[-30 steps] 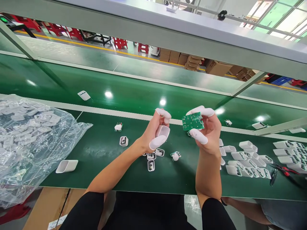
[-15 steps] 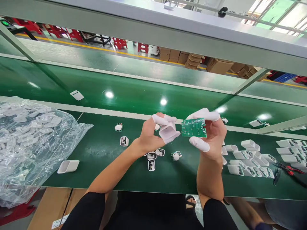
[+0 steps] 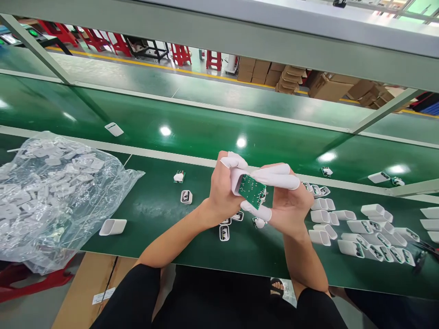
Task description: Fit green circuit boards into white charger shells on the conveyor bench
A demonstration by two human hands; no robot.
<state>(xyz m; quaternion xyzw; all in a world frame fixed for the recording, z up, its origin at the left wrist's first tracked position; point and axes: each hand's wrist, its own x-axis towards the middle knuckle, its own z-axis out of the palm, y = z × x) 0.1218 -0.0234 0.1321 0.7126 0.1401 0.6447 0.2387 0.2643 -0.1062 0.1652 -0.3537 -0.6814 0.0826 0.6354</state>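
My left hand (image 3: 224, 189), with white fingertip covers, is closed around a white plastic housing (image 3: 236, 179) whose open end faces right. In my right hand (image 3: 286, 196), also with white finger covers, a green circuit board (image 3: 252, 189) is pinched between thumb and fingers. One end of the board sits at the housing's mouth, partly inside it. Below my hands lie several white housings with boards in them (image 3: 224, 233) and a loose circuit board with a white blob (image 3: 259, 223). Another filled housing (image 3: 186, 197) and a loose board (image 3: 179, 177) rest to the left.
A clear plastic bag of white parts (image 3: 68, 183) covers the left of the green bench (image 3: 154, 237). Near it lies an unfilled white housing (image 3: 113, 226). Rows of filled housings (image 3: 373, 228) stand on the right. A shelf beam (image 3: 219, 39) crosses above.
My hands have come together. The circuit board has turned and moved left, so its end has entered the housing's mouth. The head view has shifted slightly.
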